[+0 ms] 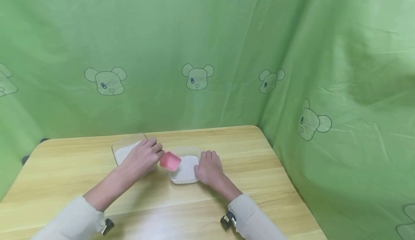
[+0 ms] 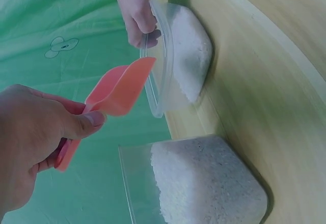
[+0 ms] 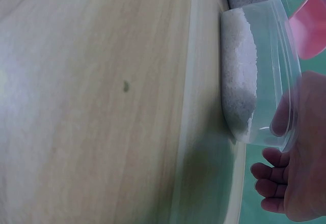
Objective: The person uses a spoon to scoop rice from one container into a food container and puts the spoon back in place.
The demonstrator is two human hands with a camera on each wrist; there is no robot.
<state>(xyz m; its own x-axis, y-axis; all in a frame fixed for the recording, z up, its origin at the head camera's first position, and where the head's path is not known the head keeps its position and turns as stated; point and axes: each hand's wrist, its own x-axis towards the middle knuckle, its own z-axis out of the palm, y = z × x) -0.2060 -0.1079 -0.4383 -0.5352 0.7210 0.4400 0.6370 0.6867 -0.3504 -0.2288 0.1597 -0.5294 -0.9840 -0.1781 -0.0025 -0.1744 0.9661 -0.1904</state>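
My left hand (image 1: pixel 142 158) pinches the handle of a pink scoop (image 2: pixel 118 90) between thumb and fingers. The scoop's bowl hangs tilted over the left rim of a clear plastic tub (image 3: pixel 267 76), which holds white grains like rice (image 1: pixel 187 169). On that tub's right side, my right hand (image 1: pixel 210 168) grips the rim; in the right wrist view its thumb shows inside the wall and its fingers outside. A second clear container (image 2: pixel 140 170), also partly filled with white grains, stands to the left, partly behind my left hand in the head view. What the scoop's bowl holds is hidden.
Both containers stand on a light wooden table (image 1: pixel 181 211), toward its far edge. A green curtain (image 1: pixel 155 52) printed with bear heads hangs behind the table and along its right side. Dark wrist devices (image 1: pixel 228 220) sit at both sleeves.
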